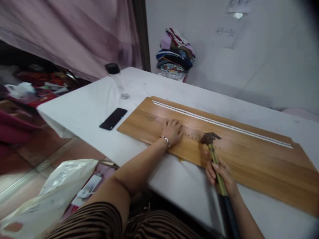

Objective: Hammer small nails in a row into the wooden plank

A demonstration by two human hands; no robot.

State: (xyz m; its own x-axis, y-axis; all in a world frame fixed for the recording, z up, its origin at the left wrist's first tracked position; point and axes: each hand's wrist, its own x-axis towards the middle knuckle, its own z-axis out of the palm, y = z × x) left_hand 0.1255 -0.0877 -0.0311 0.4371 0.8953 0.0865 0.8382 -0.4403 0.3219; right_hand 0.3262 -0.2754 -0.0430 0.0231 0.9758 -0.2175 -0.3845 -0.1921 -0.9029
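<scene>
The rectangular, wood-grained brown board (254,159) lies flat on the white table (82,103), in front of the person. Two narrow white strips (224,125) run side by side along the far edge of the board.

Left hand (172,132): palm down on the left half of the board. The fingers are extended and slightly spread, pressing on the surface and gripping nothing. A thin silver-coloured bracelet (165,141) encircles the wrist.

Right hand (220,174): the fingers are wrapped around the handle of the claw hammer with a dark metal head and a yellow-green and black handle (212,152). The hammer head is over the board, to the right of the left hand, with its claw directed to the right. Whether the head touches the board cannot be determined.

A row of small dark marks (190,136) extends across the board between the left hand and the hammer head. A few thin, brass-coloured pieces (151,118) rest on the board near its left end.

A black rectangular phone (113,119) lies on the table just beside the left end of the board. A clear cylindrical bottle with a black cap (118,83) stands upright beyond the phone. A stack of folded multicoloured fabrics (174,54) is located against the pale wall (269,59).
</scene>
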